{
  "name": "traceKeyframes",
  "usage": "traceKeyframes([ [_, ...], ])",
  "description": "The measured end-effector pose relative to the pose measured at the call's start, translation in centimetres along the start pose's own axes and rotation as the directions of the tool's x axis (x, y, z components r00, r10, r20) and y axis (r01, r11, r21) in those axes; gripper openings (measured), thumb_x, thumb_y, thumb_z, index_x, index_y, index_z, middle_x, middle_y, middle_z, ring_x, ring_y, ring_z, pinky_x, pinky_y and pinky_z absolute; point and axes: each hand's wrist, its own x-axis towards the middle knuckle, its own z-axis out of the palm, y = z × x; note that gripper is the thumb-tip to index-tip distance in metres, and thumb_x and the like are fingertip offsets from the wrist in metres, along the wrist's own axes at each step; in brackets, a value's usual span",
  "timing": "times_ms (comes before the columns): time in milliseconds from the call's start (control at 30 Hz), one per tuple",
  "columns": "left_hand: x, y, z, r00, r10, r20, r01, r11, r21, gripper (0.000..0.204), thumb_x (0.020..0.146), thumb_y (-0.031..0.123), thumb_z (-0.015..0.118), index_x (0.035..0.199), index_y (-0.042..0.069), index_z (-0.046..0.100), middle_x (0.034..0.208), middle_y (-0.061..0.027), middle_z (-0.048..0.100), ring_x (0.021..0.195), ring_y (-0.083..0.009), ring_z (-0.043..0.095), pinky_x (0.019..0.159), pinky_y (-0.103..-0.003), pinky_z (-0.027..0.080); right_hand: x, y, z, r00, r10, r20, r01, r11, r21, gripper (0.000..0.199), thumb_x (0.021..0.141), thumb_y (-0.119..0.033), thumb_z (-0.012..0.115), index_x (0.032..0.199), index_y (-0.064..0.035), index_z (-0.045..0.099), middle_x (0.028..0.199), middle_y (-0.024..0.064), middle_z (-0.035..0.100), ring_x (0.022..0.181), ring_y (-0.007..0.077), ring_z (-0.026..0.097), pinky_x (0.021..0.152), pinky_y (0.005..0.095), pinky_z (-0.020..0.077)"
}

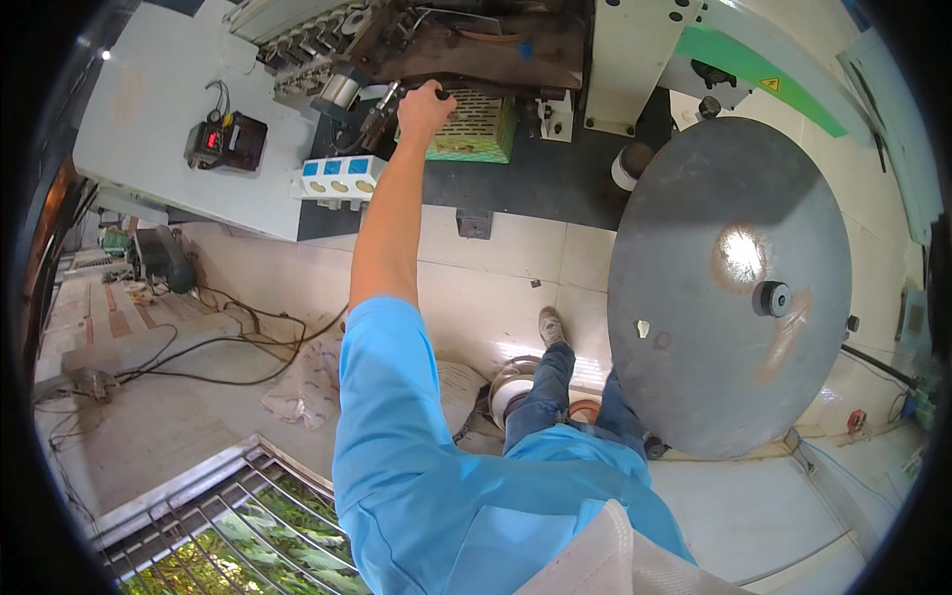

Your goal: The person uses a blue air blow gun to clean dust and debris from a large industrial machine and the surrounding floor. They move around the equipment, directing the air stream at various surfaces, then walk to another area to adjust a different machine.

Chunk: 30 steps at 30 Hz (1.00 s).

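Observation:
My left arm, in a blue short sleeve, stretches far forward to the machine on the bench. At its end my left hand (424, 112) is closed round a small black knob (443, 94), its fingers curled and partly hidden. Just right of the hand is a slotted, yellowish-green metal box (478, 129). On its left sit a silver cylinder (340, 91) and a dark metal linkage (379, 119). A brown metal plate (486, 61) lies beyond the hand. My right hand is out of view.
A large grey disc (684, 228) with a central hub stands close on my right. A white block with blue-topped sockets (342, 180) and a red-lit display box (206, 144) are on the left. Black cables (248, 337) trail over the floor, near a barred window (228, 526).

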Motion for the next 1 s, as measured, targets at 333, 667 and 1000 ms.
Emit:
traceKeyframes([
  [333,0.3,0.1,-0.4,0.998,0.027,-0.055,-0.032,0.996,-0.085,0.052,0.068,0.041,0.075,0.113,0.014,0.074,0.101,-0.0186,0.074,0.100,-0.0366,0.069,0.089,-0.044,0.054,1.6,-2.8,6.4,0.993,-0.089,0.080,0.086,0.996,0.037,0.022,0.094,-0.024,0.057,0.101,-0.0042,0.062,0.079,0.0122,0.066,0.061,0.0219,0.064,0.052,0.0363,0.0519],
  [667,1.5,-0.9,-0.4,0.997,0.073,0.021,-0.067,0.973,-0.220,0.044,0.066,0.038,0.077,0.105,0.016,0.076,0.102,-0.0168,0.074,0.097,-0.0357,0.070,0.087,-0.043,0.053,-6.0,-3.1,17.6,0.999,-0.044,-0.005,0.044,0.984,0.172,0.022,0.093,-0.025,0.059,0.100,-0.0037,0.063,0.078,0.0112,0.066,0.061,0.0209,0.064,0.052,0.0340,0.0517],
  [1000,3.2,-1.9,-0.3,0.968,0.122,0.217,-0.041,0.938,-0.345,0.032,0.068,0.035,0.075,0.092,0.015,0.078,0.085,-0.0105,0.075,0.085,-0.0314,0.071,0.078,-0.040,0.054,-15.2,2.9,44.0,0.966,-0.257,-0.036,0.251,0.962,-0.109,0.029,0.090,-0.028,0.066,0.100,-0.0020,0.071,0.081,0.0103,0.069,0.070,0.0196,0.065,0.059,0.0348,0.0506],
])
